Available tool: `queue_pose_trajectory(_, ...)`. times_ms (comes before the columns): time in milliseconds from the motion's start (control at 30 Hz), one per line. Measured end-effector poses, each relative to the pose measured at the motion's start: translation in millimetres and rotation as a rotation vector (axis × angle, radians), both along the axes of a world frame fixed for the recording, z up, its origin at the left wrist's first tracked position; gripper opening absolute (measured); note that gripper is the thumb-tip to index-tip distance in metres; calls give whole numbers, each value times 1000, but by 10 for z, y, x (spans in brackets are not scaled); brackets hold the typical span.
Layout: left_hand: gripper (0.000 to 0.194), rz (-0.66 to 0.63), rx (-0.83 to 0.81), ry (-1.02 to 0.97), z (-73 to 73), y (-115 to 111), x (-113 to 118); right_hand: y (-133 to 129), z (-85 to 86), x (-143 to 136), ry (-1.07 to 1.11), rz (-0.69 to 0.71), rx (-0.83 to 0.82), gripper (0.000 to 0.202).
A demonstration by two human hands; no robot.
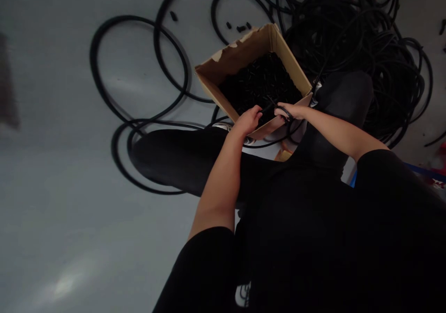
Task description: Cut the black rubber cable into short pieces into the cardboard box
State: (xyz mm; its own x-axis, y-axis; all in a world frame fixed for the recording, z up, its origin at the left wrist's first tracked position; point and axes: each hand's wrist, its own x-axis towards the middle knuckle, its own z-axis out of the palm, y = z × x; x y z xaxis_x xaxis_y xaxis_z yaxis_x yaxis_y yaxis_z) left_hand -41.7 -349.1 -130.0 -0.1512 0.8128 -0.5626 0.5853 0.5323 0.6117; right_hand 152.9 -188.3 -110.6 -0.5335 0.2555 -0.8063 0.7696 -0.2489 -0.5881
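My left hand point(249, 120) is closed around a thin black hose point(266, 108), above the near side of an open cardboard box point(292, 64). Beside it, my right hand point(291, 111) grips what look like black-handled scissors point(286, 112), their dark blades pointing toward the hose by my left fingers. Whether the blades touch the hose is too dark to make out. Many short black hose pieces point(259, 78) fill the bottom of the box, which sits between my legs.
A large tangled heap of black hose point(348, 34) lies at the upper right. Loose hose loops point(95, 62) spread over the grey floor point(62, 173) to the left. Several short offcuts point(241, 29) lie beyond the box. My bent knees flank it.
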Motion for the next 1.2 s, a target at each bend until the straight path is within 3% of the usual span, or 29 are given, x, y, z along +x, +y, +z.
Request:
queue_pose_trajectory(167, 48, 20, -11, 14, 27, 13, -31, 0, -11, 5, -26, -34, -44, 28)
queue_pose_trajectory(400, 51, 34, -78, 45, 112, 24, -8, 4, 15, -30, -54, -43, 25, 31)
queue_pose_trajectory(733, 51, 49, -132, 92, 2, 24, -50, -1, 159, 18, -94, 127, 212, 36)
queue_pose_trajectory(967, 50, 128, -152, 67, 2, 60, -35, -65, 26, 32, -7, 26, 45, 36)
queue_pose_trajectory(1200, 44, 65, -163, 13, 82, 91, 68, -54, -93, 2, 60, 51, -13, 32)
